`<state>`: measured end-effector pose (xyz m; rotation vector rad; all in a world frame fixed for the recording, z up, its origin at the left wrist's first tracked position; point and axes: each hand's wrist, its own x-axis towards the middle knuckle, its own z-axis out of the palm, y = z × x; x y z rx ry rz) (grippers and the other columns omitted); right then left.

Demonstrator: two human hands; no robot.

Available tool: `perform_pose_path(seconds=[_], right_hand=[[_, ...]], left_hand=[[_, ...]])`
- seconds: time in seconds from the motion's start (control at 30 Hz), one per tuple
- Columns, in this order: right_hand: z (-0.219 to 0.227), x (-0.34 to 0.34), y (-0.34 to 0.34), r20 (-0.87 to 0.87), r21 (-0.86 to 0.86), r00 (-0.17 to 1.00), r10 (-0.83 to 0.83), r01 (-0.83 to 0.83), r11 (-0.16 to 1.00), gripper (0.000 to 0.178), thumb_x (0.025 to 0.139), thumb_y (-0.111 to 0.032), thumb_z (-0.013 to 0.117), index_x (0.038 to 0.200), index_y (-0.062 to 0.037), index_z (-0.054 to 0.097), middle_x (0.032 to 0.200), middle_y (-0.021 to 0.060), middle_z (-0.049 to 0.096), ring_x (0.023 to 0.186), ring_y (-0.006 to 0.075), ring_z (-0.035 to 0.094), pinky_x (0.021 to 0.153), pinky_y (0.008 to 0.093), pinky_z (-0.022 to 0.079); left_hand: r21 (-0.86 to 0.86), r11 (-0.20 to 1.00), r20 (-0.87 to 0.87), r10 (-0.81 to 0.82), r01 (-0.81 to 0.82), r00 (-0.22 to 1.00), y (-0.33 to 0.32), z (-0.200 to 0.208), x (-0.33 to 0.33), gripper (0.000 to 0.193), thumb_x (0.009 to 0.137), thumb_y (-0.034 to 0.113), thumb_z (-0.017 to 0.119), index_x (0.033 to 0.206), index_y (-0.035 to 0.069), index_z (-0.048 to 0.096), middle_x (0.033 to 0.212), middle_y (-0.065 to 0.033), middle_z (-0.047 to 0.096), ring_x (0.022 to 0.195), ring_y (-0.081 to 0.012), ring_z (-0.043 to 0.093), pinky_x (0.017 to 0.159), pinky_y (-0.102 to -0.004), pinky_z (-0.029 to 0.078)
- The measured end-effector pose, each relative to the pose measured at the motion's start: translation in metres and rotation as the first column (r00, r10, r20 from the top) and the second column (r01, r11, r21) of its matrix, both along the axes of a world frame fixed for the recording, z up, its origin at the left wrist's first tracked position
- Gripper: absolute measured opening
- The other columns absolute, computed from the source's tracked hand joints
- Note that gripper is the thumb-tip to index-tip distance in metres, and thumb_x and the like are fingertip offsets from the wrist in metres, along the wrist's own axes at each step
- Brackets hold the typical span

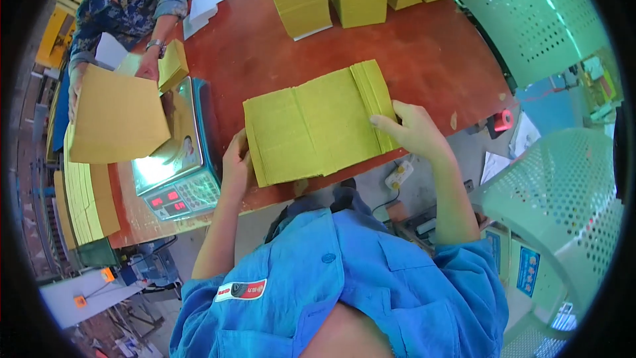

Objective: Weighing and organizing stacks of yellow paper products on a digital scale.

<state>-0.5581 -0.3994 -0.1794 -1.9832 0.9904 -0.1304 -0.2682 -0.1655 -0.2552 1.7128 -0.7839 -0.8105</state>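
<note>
A wide bundle of yellow paper (311,122) lies on the red tabletop in front of me, with a crease across its middle and layered folded edges along its right side. My left hand (237,162) grips its left edge, with the fingertips partly hidden behind the paper. At the right edge, my right hand (414,129) holds the folded layers, thumb on top and fingers at the far side.
Left of the bundle stands a digital scale (207,159) with a lit red display. A masked co-worker (126,10) holds a large yellow-brown paper stack (119,116) beside it. Tall yellow stacks (298,0) stand at the table's far edge. Green perforated panels (530,20) flank the right.
</note>
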Motion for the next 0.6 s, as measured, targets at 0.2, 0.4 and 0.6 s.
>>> perform_pose_path(seconds=[0.2, 0.4, 0.6], right_hand=[[-0.035, -0.001, -0.025, 0.363, -0.005, 0.908, -0.21, 0.227, 0.974, 0.043, 0.099, -0.032, 0.049, 0.122, 0.0027, 0.058, 0.121, 0.0185, 0.061, 0.114, 0.0231, 0.056, 0.098, 0.032, 0.042], [-0.054, 0.053, 0.033, 0.602, 0.603, 0.669, -0.436, -0.023, 0.797, 0.053, 0.103, -0.03, 0.043, 0.146, -0.0008, 0.031, 0.138, 0.0085, 0.048, 0.127, 0.0162, 0.044, 0.106, 0.0297, 0.034], [-0.018, 0.044, 0.04, 0.626, 0.578, 0.655, -0.423, -0.024, 0.816, 0.053, 0.103, -0.03, 0.045, 0.145, -0.0008, 0.034, 0.137, 0.0095, 0.049, 0.127, 0.0157, 0.044, 0.105, 0.0292, 0.035]], left_hand=[[0.101, 0.994, -0.114, 0.06, -0.049, 0.992, -0.001, 0.018, -0.008, 0.039, 0.098, 0.014, 0.048, 0.135, 0.001, 0.048, 0.129, -0.0113, 0.057, 0.119, -0.0185, 0.054, 0.1, -0.03, 0.041], [0.065, 0.997, 0.061, 0.028, -0.032, 0.998, -0.003, -0.012, -0.009, 0.048, 0.102, 0.033, 0.036, 0.132, -0.001, 0.05, 0.123, -0.011, 0.059, 0.112, -0.0176, 0.056, 0.094, -0.0307, 0.043], [0.006, 0.999, 0.127, 0.033, -0.034, 0.991, 0.006, 0.029, -0.022, 0.049, 0.102, 0.033, 0.035, 0.127, -0.006, 0.051, 0.121, -0.0173, 0.06, 0.11, -0.0243, 0.058, 0.094, -0.0324, 0.043]])
